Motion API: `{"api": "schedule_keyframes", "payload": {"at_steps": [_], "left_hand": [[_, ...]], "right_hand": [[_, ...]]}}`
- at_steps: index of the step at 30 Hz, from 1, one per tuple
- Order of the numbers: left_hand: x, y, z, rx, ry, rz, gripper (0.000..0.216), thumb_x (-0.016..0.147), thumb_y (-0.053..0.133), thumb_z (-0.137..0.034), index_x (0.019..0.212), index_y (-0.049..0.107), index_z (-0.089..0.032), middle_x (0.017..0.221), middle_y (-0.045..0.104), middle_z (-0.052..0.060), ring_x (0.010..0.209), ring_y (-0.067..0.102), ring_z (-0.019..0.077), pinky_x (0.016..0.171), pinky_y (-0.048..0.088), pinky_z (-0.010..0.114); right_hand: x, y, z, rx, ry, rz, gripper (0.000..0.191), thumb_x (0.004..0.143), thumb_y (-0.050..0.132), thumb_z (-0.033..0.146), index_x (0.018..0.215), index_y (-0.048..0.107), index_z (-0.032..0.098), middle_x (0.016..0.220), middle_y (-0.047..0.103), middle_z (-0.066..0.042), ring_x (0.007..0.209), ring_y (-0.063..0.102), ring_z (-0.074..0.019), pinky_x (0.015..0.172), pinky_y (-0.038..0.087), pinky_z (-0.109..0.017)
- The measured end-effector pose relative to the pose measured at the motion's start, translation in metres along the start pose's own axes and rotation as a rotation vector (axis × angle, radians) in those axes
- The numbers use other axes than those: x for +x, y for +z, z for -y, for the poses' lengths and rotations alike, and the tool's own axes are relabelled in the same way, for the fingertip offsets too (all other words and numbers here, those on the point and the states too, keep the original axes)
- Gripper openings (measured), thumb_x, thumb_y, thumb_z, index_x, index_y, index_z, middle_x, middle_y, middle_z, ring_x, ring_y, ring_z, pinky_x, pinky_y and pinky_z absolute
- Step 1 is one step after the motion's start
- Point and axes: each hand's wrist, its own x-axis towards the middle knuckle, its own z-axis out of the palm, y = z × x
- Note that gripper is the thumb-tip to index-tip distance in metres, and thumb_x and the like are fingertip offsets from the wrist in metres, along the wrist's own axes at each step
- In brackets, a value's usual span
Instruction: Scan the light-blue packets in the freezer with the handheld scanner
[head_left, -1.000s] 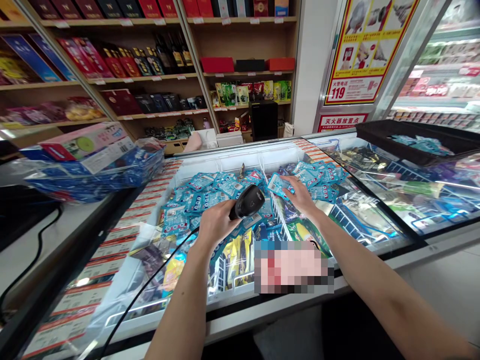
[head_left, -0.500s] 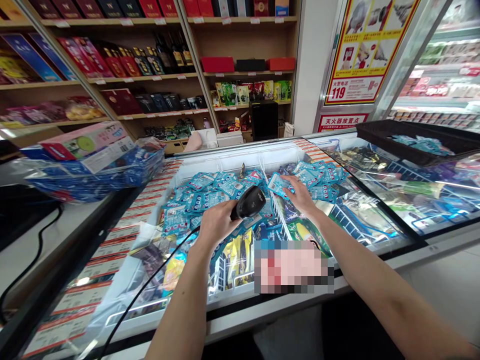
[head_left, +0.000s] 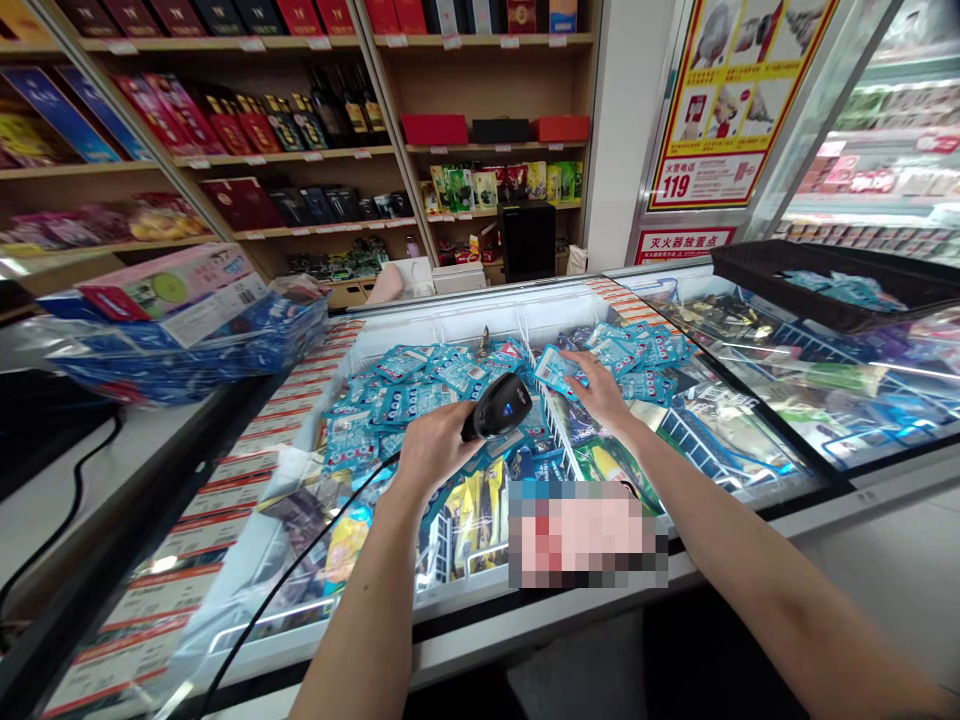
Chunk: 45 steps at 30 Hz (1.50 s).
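My left hand (head_left: 435, 440) is wrapped round the grip of a black barcode scanner (head_left: 501, 408), with a small blue light showing on its top. The scanner's head points towards a blue packet (head_left: 555, 368), and a black cable (head_left: 315, 545) trails from it to the lower left. Thumb and fingers of my right hand (head_left: 596, 390) are closed on the right edge of that packet. Many similar blue packets (head_left: 409, 400) lie loosely piled on the freezer's glass top, left of the scanner. Another pile of blue packets (head_left: 645, 350) lies beyond my right hand.
Below the glass, the chest freezer (head_left: 465, 640) holds wire baskets and bagged goods. A black tray (head_left: 840, 285) with more blue packets stands at the right. Plastic-wrapped blue packs with a pink box (head_left: 169, 285) sit at the left. Stocked shelves (head_left: 300, 155) stand behind.
A blue light has come on atop the barcode scanner. Both hands and the packet stay practically where they were.
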Motion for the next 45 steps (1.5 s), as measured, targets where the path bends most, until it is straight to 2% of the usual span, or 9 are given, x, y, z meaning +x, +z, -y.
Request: {"api": "schedule_keyframes", "payload": {"at_steps": [6,11,16,19,25,30,38,42,45], "left_hand": [[0.0,0.003,0.002,0.012,-0.012,-0.054,0.03,0.076,0.048,-0.036,0.102,0.057,-0.024,0.09,0.066,0.002,0.079,0.059,0.0185,0.058,0.035,0.025],[0.0,0.006,0.008,0.036,-0.076,-0.096,0.03,0.075,0.049,-0.039,0.098,0.059,-0.023,0.091,0.066,0.003,0.08,0.06,0.0189,0.056,0.034,0.025],[-0.001,0.007,0.012,0.054,-0.111,-0.13,0.031,0.075,0.051,-0.039,0.102,0.058,-0.025,0.092,0.066,0.001,0.081,0.06,0.0192,0.057,0.034,0.025],[-0.001,0.008,0.014,0.071,-0.145,-0.132,0.031,0.075,0.05,-0.04,0.102,0.058,-0.025,0.092,0.066,0.001,0.08,0.06,0.0195,0.057,0.034,0.025],[-0.002,0.009,0.017,0.083,-0.219,-0.122,0.034,0.077,0.048,-0.043,0.105,0.056,-0.025,0.096,0.066,0.003,0.084,0.06,0.0204,0.057,0.034,0.026],[-0.002,0.01,0.017,0.114,-0.256,-0.106,0.036,0.077,0.048,-0.045,0.106,0.055,-0.026,0.096,0.065,0.002,0.085,0.06,0.0215,0.057,0.034,0.027],[-0.002,0.009,0.017,0.126,-0.291,-0.069,0.035,0.077,0.046,-0.046,0.103,0.056,-0.025,0.094,0.065,0.003,0.084,0.059,0.0215,0.057,0.035,0.027],[-0.001,0.007,0.016,0.115,-0.314,-0.064,0.035,0.077,0.045,-0.046,0.103,0.056,-0.024,0.097,0.065,0.004,0.086,0.059,0.0211,0.059,0.036,0.026],[-0.002,0.005,0.015,0.115,-0.307,-0.069,0.036,0.077,0.044,-0.047,0.102,0.056,-0.024,0.097,0.065,0.004,0.084,0.059,0.0214,0.058,0.036,0.026]], "right_hand": [[0.0,-0.001,0.0,-0.025,0.012,-0.033,0.039,0.088,0.039,0.036,0.123,0.045,0.022,0.118,0.051,-0.009,0.11,0.047,-0.0216,0.093,0.038,-0.037],[0.004,-0.012,-0.013,-0.145,0.144,-0.172,0.045,0.084,0.044,0.041,0.123,0.044,0.019,0.115,0.051,-0.01,0.109,0.046,-0.0233,0.093,0.037,-0.038],[0.002,-0.03,-0.028,-0.411,0.351,-0.168,0.063,0.074,0.053,0.051,0.125,0.041,0.016,0.116,0.049,-0.014,0.108,0.042,-0.0303,0.09,0.034,-0.045],[-0.002,-0.037,-0.025,-0.61,0.432,-0.115,0.059,0.074,0.054,0.051,0.121,0.046,0.017,0.122,0.046,-0.016,0.113,0.036,-0.0351,0.09,0.03,-0.05],[-0.005,-0.03,-0.007,-0.769,0.339,0.09,0.056,0.082,0.036,0.057,0.128,0.043,0.025,0.139,0.032,-0.009,0.126,0.02,-0.0356,0.097,0.015,-0.06],[-0.007,-0.024,-0.016,-0.798,0.309,0.275,0.056,0.08,0.034,0.061,0.126,0.045,0.031,0.143,0.028,-0.005,0.131,0.011,-0.0381,0.094,0.011,-0.068],[-0.007,-0.033,-0.037,-0.915,0.297,0.111,0.04,0.086,0.037,0.044,0.12,0.052,0.027,0.142,0.031,-0.006,0.133,0.01,-0.0328,0.097,0.0,-0.067],[-0.003,-0.036,-0.026,-0.894,0.248,0.008,0.036,0.088,0.036,0.037,0.116,0.054,0.022,0.138,0.037,-0.007,0.132,0.015,-0.0302,0.099,-0.002,-0.064],[0.0,-0.03,-0.006,-0.755,0.155,0.018,0.037,0.09,0.032,0.037,0.117,0.054,0.024,0.133,0.044,-0.006,0.128,0.025,-0.027,0.103,0.004,-0.059]]}}
